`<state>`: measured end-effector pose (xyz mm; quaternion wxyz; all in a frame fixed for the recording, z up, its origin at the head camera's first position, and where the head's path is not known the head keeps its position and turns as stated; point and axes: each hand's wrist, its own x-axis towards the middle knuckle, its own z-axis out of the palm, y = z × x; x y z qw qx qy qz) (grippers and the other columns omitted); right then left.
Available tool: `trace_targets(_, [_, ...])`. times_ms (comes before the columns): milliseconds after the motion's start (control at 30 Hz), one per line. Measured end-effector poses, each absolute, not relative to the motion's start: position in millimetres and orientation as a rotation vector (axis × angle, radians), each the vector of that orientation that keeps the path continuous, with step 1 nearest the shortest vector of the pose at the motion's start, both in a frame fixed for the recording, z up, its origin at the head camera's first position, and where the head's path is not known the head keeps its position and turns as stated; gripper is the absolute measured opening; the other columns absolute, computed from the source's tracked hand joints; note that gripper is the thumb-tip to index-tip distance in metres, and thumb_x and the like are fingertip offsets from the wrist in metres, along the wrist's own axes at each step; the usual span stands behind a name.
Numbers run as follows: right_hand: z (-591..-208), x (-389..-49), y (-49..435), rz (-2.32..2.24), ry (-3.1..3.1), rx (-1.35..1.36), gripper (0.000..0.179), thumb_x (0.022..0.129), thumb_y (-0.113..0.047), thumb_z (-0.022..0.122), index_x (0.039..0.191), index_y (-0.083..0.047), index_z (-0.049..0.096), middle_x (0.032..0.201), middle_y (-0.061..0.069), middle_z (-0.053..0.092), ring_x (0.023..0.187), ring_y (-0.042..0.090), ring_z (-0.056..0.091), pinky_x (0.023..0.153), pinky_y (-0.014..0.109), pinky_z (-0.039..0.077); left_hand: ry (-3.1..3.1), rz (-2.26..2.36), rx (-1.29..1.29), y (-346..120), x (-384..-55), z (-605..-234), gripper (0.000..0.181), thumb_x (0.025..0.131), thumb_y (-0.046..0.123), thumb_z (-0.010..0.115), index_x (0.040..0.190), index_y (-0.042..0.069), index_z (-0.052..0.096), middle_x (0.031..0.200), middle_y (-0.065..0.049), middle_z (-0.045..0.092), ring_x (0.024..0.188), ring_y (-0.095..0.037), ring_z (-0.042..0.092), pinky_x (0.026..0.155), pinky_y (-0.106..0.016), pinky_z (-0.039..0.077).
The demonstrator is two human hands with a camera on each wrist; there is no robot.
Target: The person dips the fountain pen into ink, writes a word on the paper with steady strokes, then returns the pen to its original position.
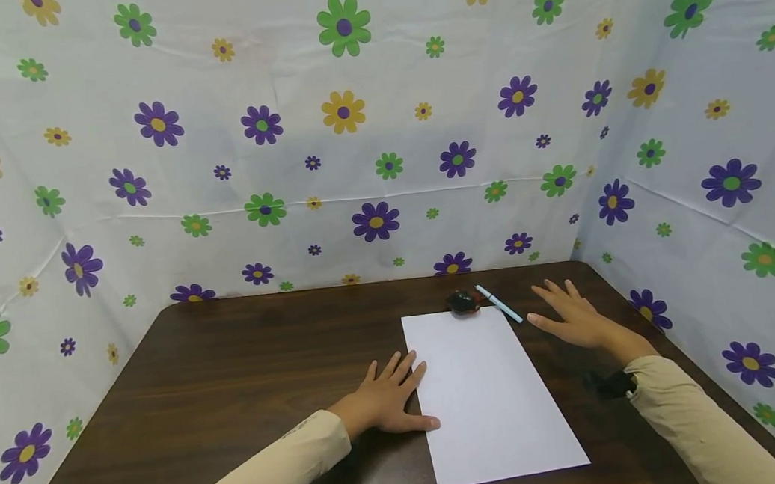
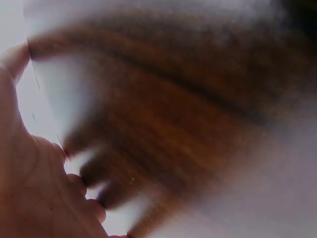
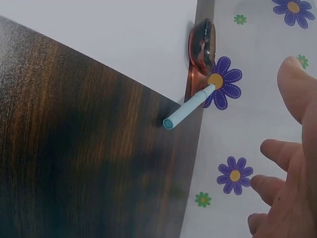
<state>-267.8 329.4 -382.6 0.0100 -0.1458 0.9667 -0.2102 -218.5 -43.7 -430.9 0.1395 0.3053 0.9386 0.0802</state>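
Observation:
A blank white sheet of paper (image 1: 486, 400) lies on the dark wooden table. My left hand (image 1: 392, 399) rests at the sheet's left edge with its fingers spread, the thumb and fingertips touching the paper. My right hand (image 1: 571, 319) hovers right of the sheet, fingers apart and holding nothing. Nearest to it is a light blue pen (image 1: 498, 303), lying slantwise by the sheet's far right corner; the right wrist view shows the same pen (image 3: 189, 106). Beside the pen, at the paper's far edge, sits a small glossy black and reddish object (image 1: 463, 302), its kind unclear.
The wooden table (image 1: 268, 370) stretches left of the sheet. A white curtain (image 1: 294, 68) with printed flowers hangs behind it and along both sides. A dark strap (image 1: 610, 385) shows at my right wrist.

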Motion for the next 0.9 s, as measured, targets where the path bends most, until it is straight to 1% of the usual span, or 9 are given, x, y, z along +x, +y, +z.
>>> trace_targets(133, [-384.7,-270.7,326.7,-0.674,3.003,-0.459,0.076,0.096,-0.047,0.05,0.149,0.002,0.026,0.153,0.035,0.009,0.135,0.061,-0.007,0.096,0.08,0.0,2.717,0.216,0.876,-44.5,-218.6,-432.3,0.098,0.081,0.078,0.047,0.155,0.022,0.016,0.162,-0.005,0.006,0.148,-0.029,0.006,0.113,-0.062,0.008])
trace_targets(267, [-386.5,-274.6,324.9,-0.755,2.935,-0.461,0.076,0.097,-0.046,0.049,0.15,0.002,0.022,0.153,0.035,0.008,0.136,0.061,-0.006,0.096,0.08,0.003,2.711,0.212,0.878,-44.8,-220.1,-435.5,0.098,0.08,0.079,0.046,0.155,0.022,0.016,0.162,-0.005,0.006,0.148,-0.029,0.006,0.113,-0.062,0.008])
trace_targets(300, [-386.9,-275.8,324.4,-0.776,2.914,-0.454,0.076,0.098,-0.045,0.048,0.15,0.002,0.02,0.153,0.034,0.009,0.136,0.061,-0.004,0.096,0.08,0.005,2.711,0.211,0.882,-44.8,-220.9,-436.6,0.098,0.08,0.079,0.046,0.155,0.022,0.016,0.162,-0.005,0.005,0.148,-0.03,0.006,0.112,-0.063,0.008])
trace_targets(433, [-389.7,-282.5,321.8,-0.889,2.829,-0.42,0.075,0.099,-0.046,0.046,0.152,-0.001,0.016,0.153,0.033,0.013,0.136,0.059,0.011,0.098,0.076,0.019,2.702,0.204,0.885,-44.5,-223.9,-438.5,0.098,0.081,0.079,0.044,0.155,0.023,0.014,0.162,-0.005,0.003,0.148,-0.03,0.003,0.112,-0.063,0.007])
trace_targets(533, [-394.2,-291.0,319.0,-1.012,2.778,-0.444,0.074,0.099,-0.042,0.048,0.15,0.003,0.019,0.152,0.033,0.019,0.135,0.056,0.02,0.099,0.071,0.026,2.703,0.197,0.877,-44.6,-224.8,-439.1,0.098,0.081,0.08,0.044,0.156,0.024,0.013,0.162,-0.003,0.002,0.148,-0.028,0.002,0.112,-0.062,0.007])
trace_targets(667, [-402.4,-305.1,314.2,-1.131,2.756,-0.461,0.072,0.098,-0.038,0.053,0.147,0.008,0.026,0.148,0.033,0.028,0.134,0.053,0.027,0.101,0.068,0.03,2.71,0.187,0.864,-43.8,-224.4,-438.8,0.098,0.08,0.08,0.044,0.155,0.026,0.013,0.162,-0.001,0.001,0.148,-0.027,0.002,0.113,-0.061,0.007])
trace_targets(900, [-420.5,-330.7,300.3,-1.291,2.78,-0.307,0.062,0.098,-0.028,0.057,0.142,0.01,0.035,0.143,0.031,0.039,0.13,0.049,0.038,0.101,0.06,0.036,2.701,0.184,0.842,-43.2,-222.8,-436.6,0.098,0.08,0.08,0.045,0.155,0.028,0.012,0.162,0.0,0.001,0.148,-0.025,0.001,0.114,-0.06,0.007])
